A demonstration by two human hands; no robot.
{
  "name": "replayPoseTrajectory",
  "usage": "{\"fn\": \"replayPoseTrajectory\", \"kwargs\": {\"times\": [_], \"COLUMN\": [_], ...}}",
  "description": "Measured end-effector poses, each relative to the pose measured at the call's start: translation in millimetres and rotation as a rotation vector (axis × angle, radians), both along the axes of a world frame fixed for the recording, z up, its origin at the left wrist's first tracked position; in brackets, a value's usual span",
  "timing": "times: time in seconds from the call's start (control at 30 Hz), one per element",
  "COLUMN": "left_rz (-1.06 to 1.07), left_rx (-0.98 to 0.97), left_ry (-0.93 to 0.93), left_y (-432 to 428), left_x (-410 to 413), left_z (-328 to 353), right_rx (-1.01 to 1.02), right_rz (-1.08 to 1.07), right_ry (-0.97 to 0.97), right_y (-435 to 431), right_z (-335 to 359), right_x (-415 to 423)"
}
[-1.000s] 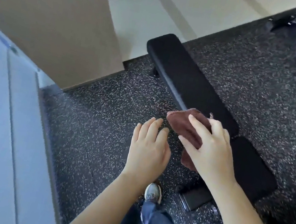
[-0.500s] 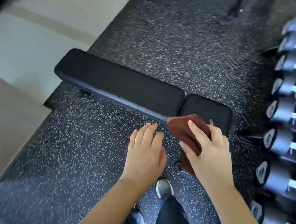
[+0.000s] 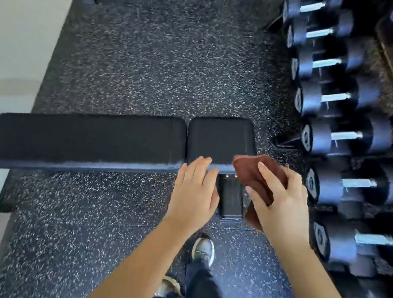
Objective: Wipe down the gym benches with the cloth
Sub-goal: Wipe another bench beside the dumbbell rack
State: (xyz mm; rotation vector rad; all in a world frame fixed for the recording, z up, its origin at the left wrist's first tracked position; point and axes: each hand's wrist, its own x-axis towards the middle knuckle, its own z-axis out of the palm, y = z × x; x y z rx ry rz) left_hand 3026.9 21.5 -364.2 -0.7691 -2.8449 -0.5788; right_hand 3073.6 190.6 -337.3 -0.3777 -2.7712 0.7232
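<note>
head view: right hand (image 3: 284, 204) pinches a brown cloth (image 3: 253, 173) by the black bench (image 3: 83, 141) seat's corner; left hand (image 3: 193, 192) flat, fingers straight, holding nothing; dumbbell rack (image 3: 346, 136) right.

Long padded gym bench (image 3: 83, 141): plain matte black, with a pale sheen along the near edge.
Folded fabric cloth (image 3: 247, 171): reddish-brown, no pattern.
Rubber gym floor (image 3: 152, 64): black, flecked all over with white and grey specks.
Racked dumbbells (image 3: 346, 136): black heads, silver handles.
Smooth floor strip (image 3: 11, 29) at left: cream with a beige band.
</note>
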Motion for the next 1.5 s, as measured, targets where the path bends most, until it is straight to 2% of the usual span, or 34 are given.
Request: {"fn": "replayPoseTrajectory", "kwargs": {"times": [0.27,0.6,0.73,0.87,0.93,1.07,1.17,1.3,1.5], "left_rz": [-0.08,-0.235,-0.227,-0.177,-0.169,-0.125,-0.089,-0.096,-0.065], "left_rx": [-0.056,-0.15,-0.12,-0.066,-0.038,-0.031,-0.084,-0.132,-0.16], "left_ry": [-0.039,-0.073,-0.064,0.036,0.133,0.247,0.22,0.183,0.203], "left_y": [34.3,62.9,72.9,86.3,88.3,89.5,92.6,93.8,95.5], "left_x": [-65.6,-139.1,-161.7,-182.0,-179.7,-178.5,-179.6,-177.3,-176.9], "left_z": [-84.7,-294.3,-366.1,-406.2,-411.5,-415.4,-418.1,-415.3,-417.6], "right_rx": [0.036,-0.101,-0.062,0.048,0.112,0.127,0.057,-0.012,-0.316], "right_rz": [-0.081,-0.261,-0.277,-0.368,-0.443,-0.459,-0.445,-0.339,-0.056], "right_ry": [0.007,-0.02,0.0,0.087,0.195,0.35,0.274,0.016,-0.044], "right_y": [37.2,48.6,58.7,56.3,53.1,58.6,65.6,97.3,150.7], "right_z": [-85.0,-297.5,-369.2,-420.0,-432.0,-442.7,-437.8,-422.1,-420.2], "right_x": [-49.8,-112.9,-143.0,-175.7,-181.6,-184.9,-191.9,-219.4,-259.1]}}
